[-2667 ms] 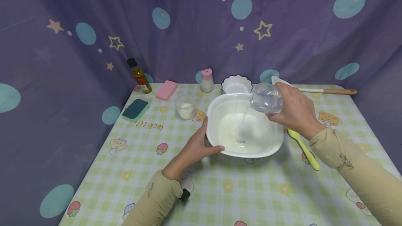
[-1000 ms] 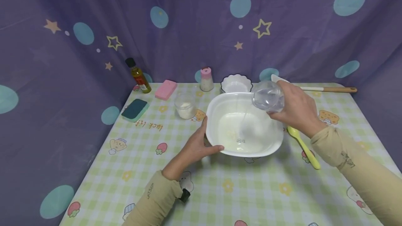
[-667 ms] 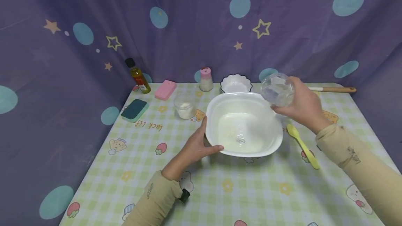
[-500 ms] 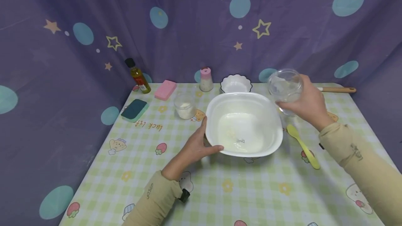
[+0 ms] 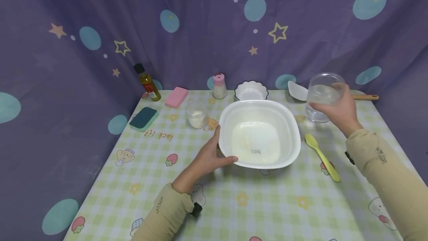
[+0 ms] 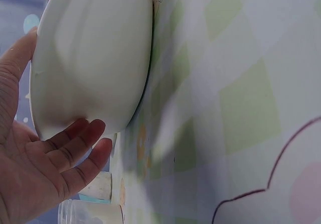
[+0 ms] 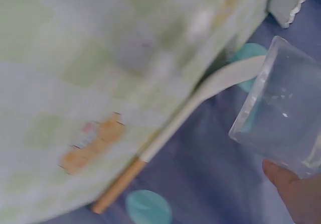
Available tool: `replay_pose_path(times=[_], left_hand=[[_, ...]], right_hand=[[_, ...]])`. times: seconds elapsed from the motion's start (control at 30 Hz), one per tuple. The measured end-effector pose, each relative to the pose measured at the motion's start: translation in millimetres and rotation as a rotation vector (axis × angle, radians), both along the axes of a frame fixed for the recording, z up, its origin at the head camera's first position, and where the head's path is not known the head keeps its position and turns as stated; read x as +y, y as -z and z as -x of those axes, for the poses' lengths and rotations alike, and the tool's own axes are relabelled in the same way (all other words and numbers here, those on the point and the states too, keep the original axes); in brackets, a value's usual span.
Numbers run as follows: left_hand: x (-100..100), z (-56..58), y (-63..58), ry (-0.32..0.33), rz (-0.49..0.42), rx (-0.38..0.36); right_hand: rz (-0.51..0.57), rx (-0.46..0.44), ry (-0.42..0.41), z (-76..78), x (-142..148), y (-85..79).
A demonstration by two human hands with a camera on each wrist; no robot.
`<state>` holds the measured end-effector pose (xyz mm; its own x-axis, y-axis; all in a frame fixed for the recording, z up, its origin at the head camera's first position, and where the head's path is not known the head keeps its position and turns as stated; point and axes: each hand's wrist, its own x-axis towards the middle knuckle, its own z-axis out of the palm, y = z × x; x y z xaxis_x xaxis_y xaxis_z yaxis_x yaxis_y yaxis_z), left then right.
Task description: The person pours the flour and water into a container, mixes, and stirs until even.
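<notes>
White basin (image 5: 287, 135) stands on checked table (image 5: 274, 211), toward far edge, person's left hand (image 5: 208, 156) at its left side, fingers spread, thumb on rim. Right hand (image 5: 344, 110) holds clear cup (image 5: 322, 94) upright toward far right corner, thumb and fingers curled round it; whether cup touches table, hard to tell from here. Yellow spoon (image 5: 322, 156) lies between basin and right edge; dark-capped bottle (image 5: 148, 83) near far left corner.

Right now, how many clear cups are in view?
2: one cup held in the right hand; the other cup standing left of the bowl.
</notes>
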<state>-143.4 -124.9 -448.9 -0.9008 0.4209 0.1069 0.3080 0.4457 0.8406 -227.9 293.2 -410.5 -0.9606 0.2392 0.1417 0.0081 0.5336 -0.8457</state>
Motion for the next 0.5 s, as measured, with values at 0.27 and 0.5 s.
replay_pose_path(times=[0.27, 0.5], left_hand=[[-0.5, -2.1, -0.3, -0.023, 0.023, -0.022], [0.3, -2.2, -1.2, -0.024, 0.036, -0.025]], right_hand=[[0.078, -0.046, 0.048, 10.1, 18.9, 27.2], [0.141, -0.089, 0.048, 13.3, 33.1, 48.5]])
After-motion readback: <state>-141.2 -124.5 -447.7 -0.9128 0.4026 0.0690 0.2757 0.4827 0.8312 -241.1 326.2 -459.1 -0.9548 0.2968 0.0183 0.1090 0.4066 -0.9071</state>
